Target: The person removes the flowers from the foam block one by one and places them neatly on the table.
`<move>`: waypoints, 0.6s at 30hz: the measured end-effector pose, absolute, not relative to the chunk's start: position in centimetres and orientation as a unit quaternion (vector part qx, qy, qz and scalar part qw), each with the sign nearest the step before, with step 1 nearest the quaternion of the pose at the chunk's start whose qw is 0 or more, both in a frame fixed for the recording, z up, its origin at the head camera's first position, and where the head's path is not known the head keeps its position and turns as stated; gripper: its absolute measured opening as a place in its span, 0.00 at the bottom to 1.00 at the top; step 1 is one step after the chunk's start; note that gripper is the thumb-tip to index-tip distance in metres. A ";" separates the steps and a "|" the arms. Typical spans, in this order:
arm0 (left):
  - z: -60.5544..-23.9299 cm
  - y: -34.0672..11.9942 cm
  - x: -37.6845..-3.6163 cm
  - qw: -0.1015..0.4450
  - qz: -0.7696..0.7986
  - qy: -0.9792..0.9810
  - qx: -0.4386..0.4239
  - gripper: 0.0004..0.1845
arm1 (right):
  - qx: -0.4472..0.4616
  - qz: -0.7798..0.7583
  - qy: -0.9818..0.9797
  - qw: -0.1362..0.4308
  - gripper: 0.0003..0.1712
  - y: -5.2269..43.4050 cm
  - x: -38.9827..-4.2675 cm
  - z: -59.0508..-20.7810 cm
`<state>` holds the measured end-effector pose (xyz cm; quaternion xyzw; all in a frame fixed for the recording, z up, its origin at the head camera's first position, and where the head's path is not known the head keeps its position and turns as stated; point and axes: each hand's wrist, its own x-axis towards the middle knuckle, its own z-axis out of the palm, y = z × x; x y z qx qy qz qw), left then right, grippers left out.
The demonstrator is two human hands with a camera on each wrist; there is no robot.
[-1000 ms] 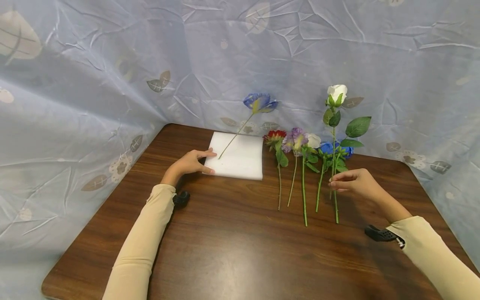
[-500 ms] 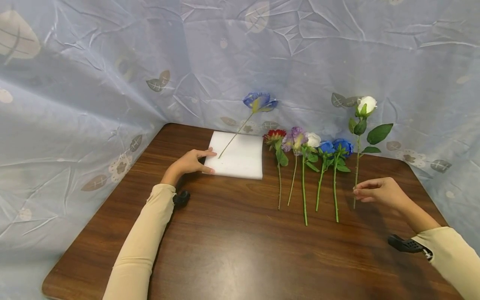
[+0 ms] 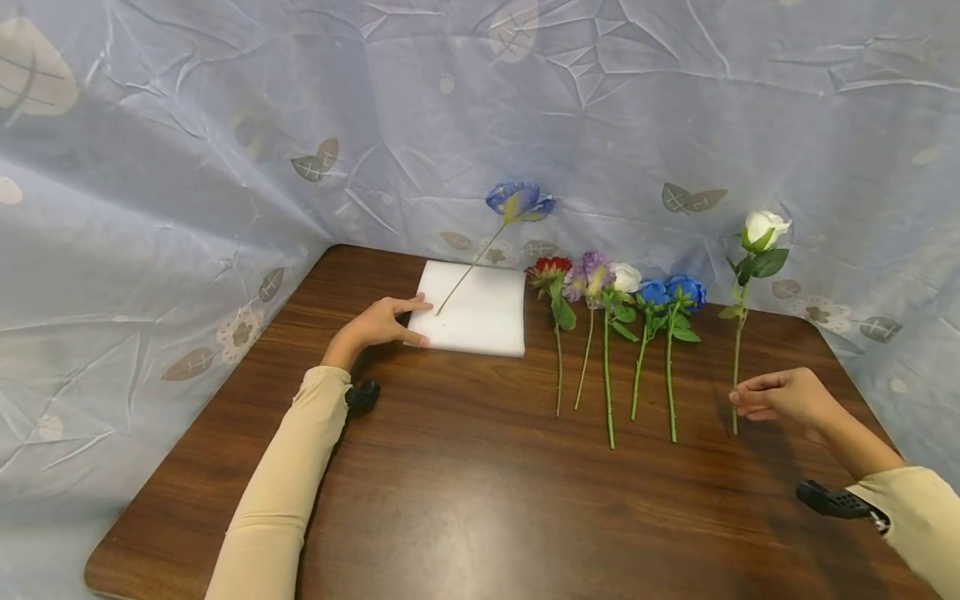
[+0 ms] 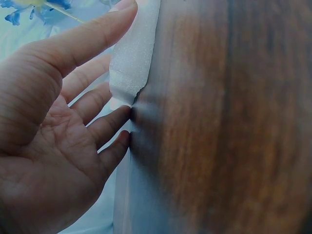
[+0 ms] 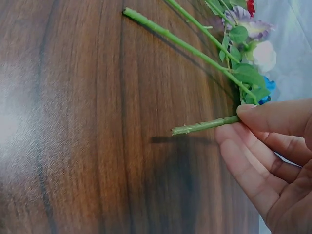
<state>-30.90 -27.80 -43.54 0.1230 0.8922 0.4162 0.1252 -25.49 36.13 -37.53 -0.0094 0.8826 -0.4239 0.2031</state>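
Observation:
My right hand (image 3: 787, 400) pinches the lower stem of a white rose (image 3: 763, 229) between thumb and fingertips, at the right of the table. The rose stands nearly upright. In the right wrist view, the cut end of its green stem (image 5: 195, 126) sticks out past the fingertips, close over the wood. My left hand (image 3: 375, 323) rests at the left edge of a flat white foam piece (image 3: 487, 321), fingers spread and thumb at its near corner. On this foam is the stem end of a blue flower (image 3: 519, 202), its stem leaning to the back right.
Between the foam and the held rose, several flowers lie in a row: a red one (image 3: 550, 271), a purple one (image 3: 592, 273), a white rose (image 3: 625, 278) and blue roses (image 3: 687, 292). A patterned curtain (image 3: 450, 108) hangs behind the brown table (image 3: 465, 483).
The right hand has carried the white rose from over the blue roses to the right and nearer, lowering it. The left hand has stayed at the foam.

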 end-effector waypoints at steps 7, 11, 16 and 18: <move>-43.6 -27.8 -30.9 0.128 0.421 0.889 0.122 0.43 | 0.016 -0.417 0.882 0.219 0.30 36.6 -25.2 -37.6; -43.8 -27.9 -31.0 0.118 0.416 0.893 0.128 0.43 | 0.012 -0.401 0.888 0.224 0.29 37.2 -25.2 -37.6; -44.0 -28.0 -31.0 0.114 0.415 0.894 0.127 0.42 | 0.016 -0.387 0.892 0.232 0.26 37.7 -25.3 -37.4; -44.0 -28.0 -31.0 0.115 0.415 0.894 0.124 0.42 | 0.019 -0.383 0.893 0.234 0.25 37.9 -25.3 -37.4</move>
